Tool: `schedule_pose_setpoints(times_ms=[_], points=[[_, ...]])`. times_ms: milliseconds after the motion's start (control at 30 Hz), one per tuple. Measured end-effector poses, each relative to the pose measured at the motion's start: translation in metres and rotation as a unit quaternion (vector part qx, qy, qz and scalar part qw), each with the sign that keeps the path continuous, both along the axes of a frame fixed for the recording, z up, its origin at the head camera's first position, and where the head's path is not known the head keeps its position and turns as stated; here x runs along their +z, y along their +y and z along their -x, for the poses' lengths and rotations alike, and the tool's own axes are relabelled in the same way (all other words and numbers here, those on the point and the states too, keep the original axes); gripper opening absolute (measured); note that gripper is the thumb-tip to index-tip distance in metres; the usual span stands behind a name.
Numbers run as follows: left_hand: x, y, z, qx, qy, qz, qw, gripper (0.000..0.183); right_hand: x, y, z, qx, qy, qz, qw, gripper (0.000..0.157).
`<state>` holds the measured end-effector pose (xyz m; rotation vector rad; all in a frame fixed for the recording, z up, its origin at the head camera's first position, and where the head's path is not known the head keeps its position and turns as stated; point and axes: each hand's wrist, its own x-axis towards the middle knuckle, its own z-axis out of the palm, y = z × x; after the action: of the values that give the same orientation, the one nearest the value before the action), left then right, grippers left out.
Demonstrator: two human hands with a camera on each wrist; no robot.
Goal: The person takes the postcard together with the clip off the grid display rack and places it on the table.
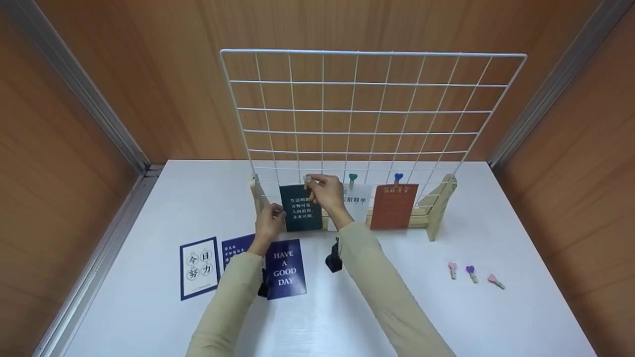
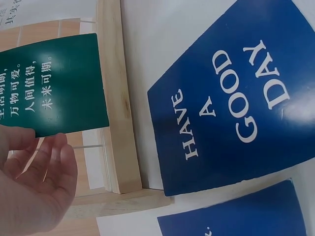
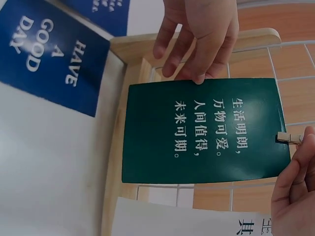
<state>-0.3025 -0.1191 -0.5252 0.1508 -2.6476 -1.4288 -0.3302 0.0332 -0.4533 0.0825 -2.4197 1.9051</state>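
My left hand [image 1: 270,220] pinches the left edge of a dark green card [image 1: 300,213] with white lettering, thumb in front and fingers behind in the left wrist view. The card stands upright against the lower part of a white wire grid [image 1: 372,51]. At the card's top edge, my right hand [image 1: 327,191] pinches a small wooden clothespin [image 3: 288,138], whose tip overlaps the card in the right wrist view. To the right, a white card [image 1: 361,206] hangs under a green-heart clothespin [image 1: 352,177] and a red card [image 1: 394,208] under a blue-heart clothespin [image 1: 398,177].
Wooden feet [image 1: 441,203] hold the grid on the white table [image 1: 397,307]. At front left lie a blue HAVE A GOOD DAY card [image 1: 286,267], another blue card [image 1: 235,245] and a blue-bordered white card [image 1: 199,267]. Three heart clothespins [image 1: 472,274] lie at the right.
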Motion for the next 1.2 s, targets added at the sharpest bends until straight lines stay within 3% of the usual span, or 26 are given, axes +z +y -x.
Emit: schedule_pose_setpoints(times_ms=[200,400,733,1200], points=[[0.002,0.000,-0.001,-0.003,0.010,0.019,0.9998,0.011,-0.002,0.000,0.000,-0.017,0.014,-0.027,0.999,0.020],[0.003,0.001,-0.003,-0.013,0.001,0.008,0.9999,0.011,-0.003,-0.001,-0.001,-0.039,0.044,-0.057,0.997,0.018],[0.005,-0.001,-0.003,-0.016,-0.005,0.011,0.9998,0.010,0.001,-0.002,-0.002,-0.043,0.081,-0.051,0.995,0.015],[0.007,-0.004,-0.008,-0.030,0.013,0.020,0.9993,0.010,0.000,0.010,-0.003,0.031,0.074,-0.002,0.997,0.019]])
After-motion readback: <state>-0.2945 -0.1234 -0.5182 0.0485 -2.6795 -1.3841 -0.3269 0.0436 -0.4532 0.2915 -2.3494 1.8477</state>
